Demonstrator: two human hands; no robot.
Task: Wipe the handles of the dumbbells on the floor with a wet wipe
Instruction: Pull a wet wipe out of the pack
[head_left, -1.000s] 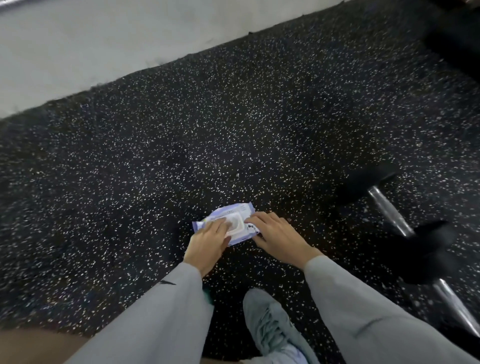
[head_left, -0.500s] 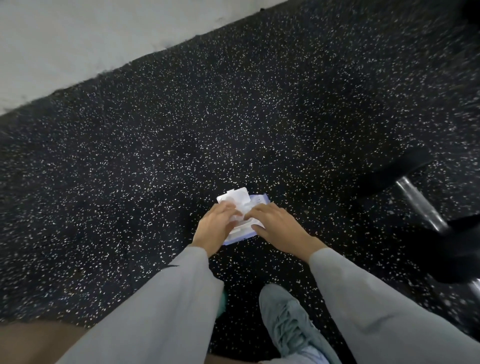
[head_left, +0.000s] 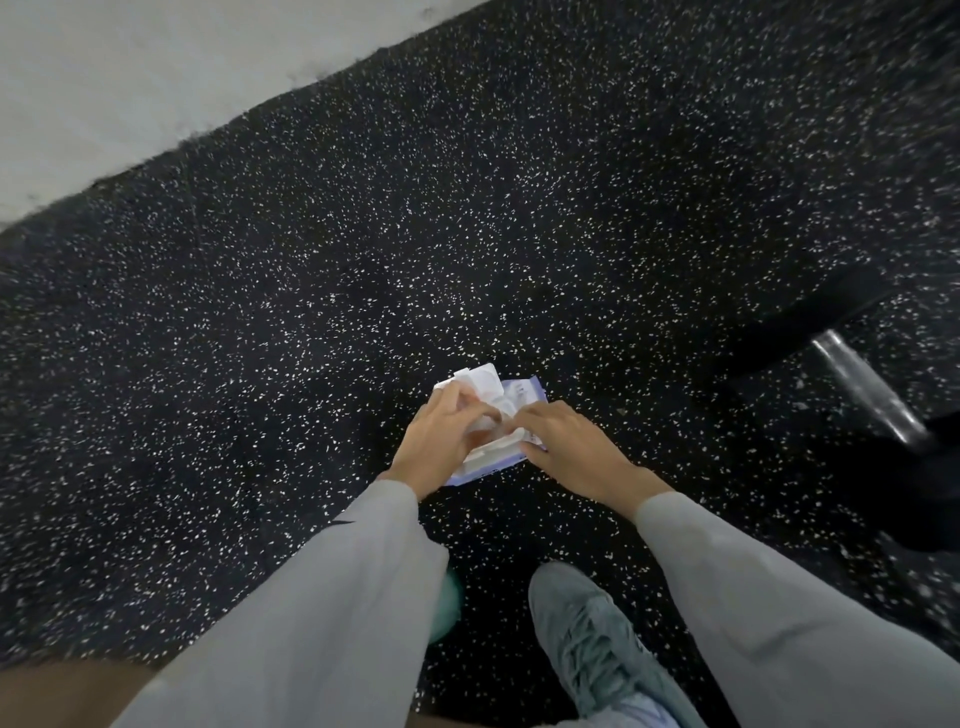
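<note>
Only 1 view was given, from a camera worn on the person's head. It looked forward and steeply down onto the speckled black floor (head_left: 363, 270), with the wipe pack (head_left: 511, 410) lying close below, a little under frame centre. The grey sleeves (head_left: 332, 587) entered from the bottom edge, nearer the lens than the pack. A dumbbell handle (head_left: 867, 392) sat right of the pack, near the frame's edge.
</note>
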